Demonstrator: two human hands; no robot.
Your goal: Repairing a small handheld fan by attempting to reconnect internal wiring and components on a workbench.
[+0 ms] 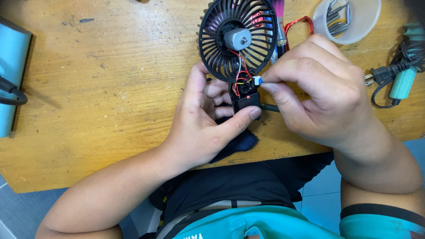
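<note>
On the wooden desk [110,88], the left hand [208,128] holds the open black fan [239,40] while the right hand [323,93] pinches a small white plug [257,80] at its loose wires [241,73], not yet closed up.

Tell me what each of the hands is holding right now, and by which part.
The left hand grips the small black fan by its handle base, thumb across the front. The right hand pinches a small white connector at the wires between thumb and forefinger.

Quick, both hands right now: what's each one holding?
Left hand: closed around the black fan handle, thumb pressed on its side.
Right hand: fingertips pinched on a small white connector at the red wires.
</note>
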